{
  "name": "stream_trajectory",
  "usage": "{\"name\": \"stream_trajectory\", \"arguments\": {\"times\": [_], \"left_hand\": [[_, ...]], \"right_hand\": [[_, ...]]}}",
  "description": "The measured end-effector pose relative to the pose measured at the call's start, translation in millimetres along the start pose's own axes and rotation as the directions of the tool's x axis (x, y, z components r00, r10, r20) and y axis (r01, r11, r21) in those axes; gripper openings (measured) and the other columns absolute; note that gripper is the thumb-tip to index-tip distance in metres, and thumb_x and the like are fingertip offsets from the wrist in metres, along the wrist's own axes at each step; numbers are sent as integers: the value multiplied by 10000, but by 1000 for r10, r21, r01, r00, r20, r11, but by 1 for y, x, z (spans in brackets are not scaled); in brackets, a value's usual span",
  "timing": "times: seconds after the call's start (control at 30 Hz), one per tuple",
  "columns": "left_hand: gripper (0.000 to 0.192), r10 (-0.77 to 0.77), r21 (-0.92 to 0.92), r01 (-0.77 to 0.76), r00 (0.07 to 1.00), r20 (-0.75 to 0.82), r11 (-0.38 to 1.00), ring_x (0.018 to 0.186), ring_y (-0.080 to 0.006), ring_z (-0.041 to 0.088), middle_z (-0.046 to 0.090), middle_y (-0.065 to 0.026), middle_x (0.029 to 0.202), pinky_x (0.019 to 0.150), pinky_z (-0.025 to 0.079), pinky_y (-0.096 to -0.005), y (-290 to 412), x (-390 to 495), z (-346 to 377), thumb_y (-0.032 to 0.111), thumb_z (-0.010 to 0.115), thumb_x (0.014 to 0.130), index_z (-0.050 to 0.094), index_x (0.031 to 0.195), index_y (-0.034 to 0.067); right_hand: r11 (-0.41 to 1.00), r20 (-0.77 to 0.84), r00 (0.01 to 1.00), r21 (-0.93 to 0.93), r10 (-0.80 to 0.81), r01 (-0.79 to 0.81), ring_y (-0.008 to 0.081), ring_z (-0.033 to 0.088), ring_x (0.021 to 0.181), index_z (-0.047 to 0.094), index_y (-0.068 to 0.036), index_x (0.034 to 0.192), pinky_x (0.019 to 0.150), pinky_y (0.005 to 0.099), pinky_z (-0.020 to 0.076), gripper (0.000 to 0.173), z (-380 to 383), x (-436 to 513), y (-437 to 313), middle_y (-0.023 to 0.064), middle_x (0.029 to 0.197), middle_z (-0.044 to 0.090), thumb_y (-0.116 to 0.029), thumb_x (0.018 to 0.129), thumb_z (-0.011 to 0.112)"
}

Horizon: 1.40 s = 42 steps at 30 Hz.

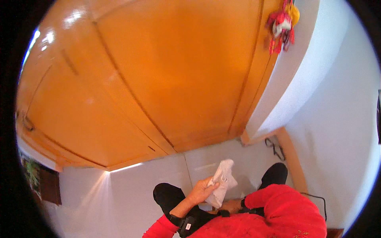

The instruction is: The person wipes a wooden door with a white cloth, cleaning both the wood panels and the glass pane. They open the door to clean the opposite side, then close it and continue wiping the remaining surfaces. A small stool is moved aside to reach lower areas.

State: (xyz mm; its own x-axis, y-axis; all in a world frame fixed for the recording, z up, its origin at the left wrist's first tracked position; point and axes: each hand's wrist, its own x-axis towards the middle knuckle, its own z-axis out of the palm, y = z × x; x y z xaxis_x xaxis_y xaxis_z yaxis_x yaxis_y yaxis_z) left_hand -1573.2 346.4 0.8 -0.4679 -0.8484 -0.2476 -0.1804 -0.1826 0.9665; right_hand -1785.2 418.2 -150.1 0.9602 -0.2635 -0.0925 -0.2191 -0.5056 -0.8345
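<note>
My left hand (202, 190) is closed around a folded white cloth or tissue (221, 184), the thumb lying across its front. The cloth stands up from the fingers above my lap. Lower and to the right, my right hand (231, 206) is low between my legs, close to the cloth's lower end; its fingers are mostly hidden, so whether it holds anything cannot be told. Dark straps circle both wrists, below red sleeves.
Wide orange wooden doors (190, 74) rise ahead. A red and yellow hanging ornament (282, 26) is at upper right. A black cord or strap (276, 148) lies near the wall's wooden skirting (293, 157). A dark brown box-like object (50, 186) stands at far left on the pale floor (119, 196).
</note>
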Motion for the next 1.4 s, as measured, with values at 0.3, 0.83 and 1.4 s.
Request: {"name": "stream_trajectory", "arguments": {"times": [0.3,0.83,1.4], "left_hand": [[424,-42,-755,-42,995,-91,654,1085,-255,649,656,-112,1202,977,521,-425,49,-54,-46,261,629,968,532,1317,41],[437,805,778,-556,-583,-113,-293,1120,-370,561,540,-241,1226,915,481,-439,582,-42,-236,36,615,814,544,1246,14],[480,983,928,370,-151,107,-44,1302,-429,426,540,-191,1306,1092,320,-543,426,52,-293,-52,529,801,553,1276,15]], "right_hand": [[907,-88,946,-268,313,-325,305,652,776,635,-137,1209,714,426,530,313,-114,28,17,143,899,643,-199,928,514],[545,-995,18,38,96,-838,428,599,956,611,6,1035,839,469,476,206,-136,-248,-66,251,982,630,-173,973,530],[526,-980,-55,151,193,-837,452,615,991,632,23,1085,879,466,488,312,-133,-232,-60,272,1039,656,-247,1019,490]]}}
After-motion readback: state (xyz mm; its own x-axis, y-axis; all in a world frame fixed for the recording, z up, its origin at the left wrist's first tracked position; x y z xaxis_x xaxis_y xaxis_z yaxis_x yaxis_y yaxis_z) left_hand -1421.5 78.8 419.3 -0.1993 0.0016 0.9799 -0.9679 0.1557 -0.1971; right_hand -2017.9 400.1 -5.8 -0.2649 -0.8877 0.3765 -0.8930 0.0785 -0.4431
